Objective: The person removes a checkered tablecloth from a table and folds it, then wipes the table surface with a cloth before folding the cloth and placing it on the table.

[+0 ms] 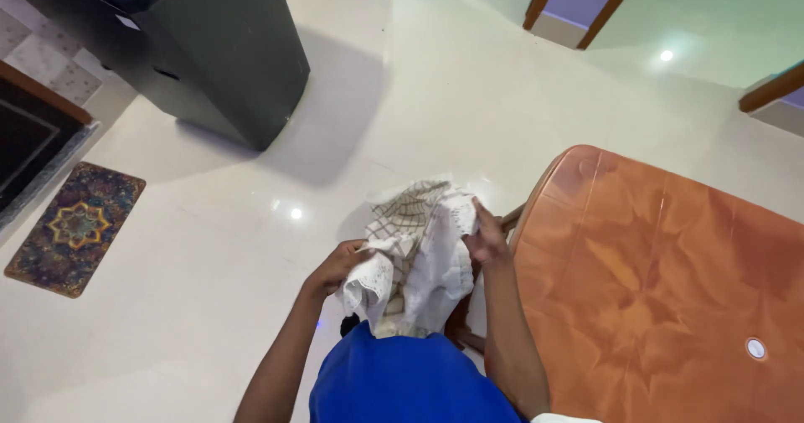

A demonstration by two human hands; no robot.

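the person stands on a pale glossy floor (469, 88), just beside an orange-brown plastic table (670, 281), and holds a bunched white cloth (419, 260) with a grid pattern up in front of a blue shirt (402, 381). the left hand (339, 265) is closed around the cloth's lower left edge, fingers curled into the fabric. the right hand (486, 234) pinches the upper right edge, thumb and fingers pressed together on the hem, the rest of the hand only partly open. the cloth hangs between the two hands, crumpled, with its checked part pushed up at the top and a plainer white part drooping below; no part of it rests on the table. judging from how it lies, the cloth is still loose and unsorted: no flat fold, no straight edge and no matched corners show, so the work on it looks to be at an early point, with most of the smoothing and arranging left. a dark tall appliance (226, 54) stands well apart at the upper left, and a patterned mat (75, 226) lies on the floor near the left edge.
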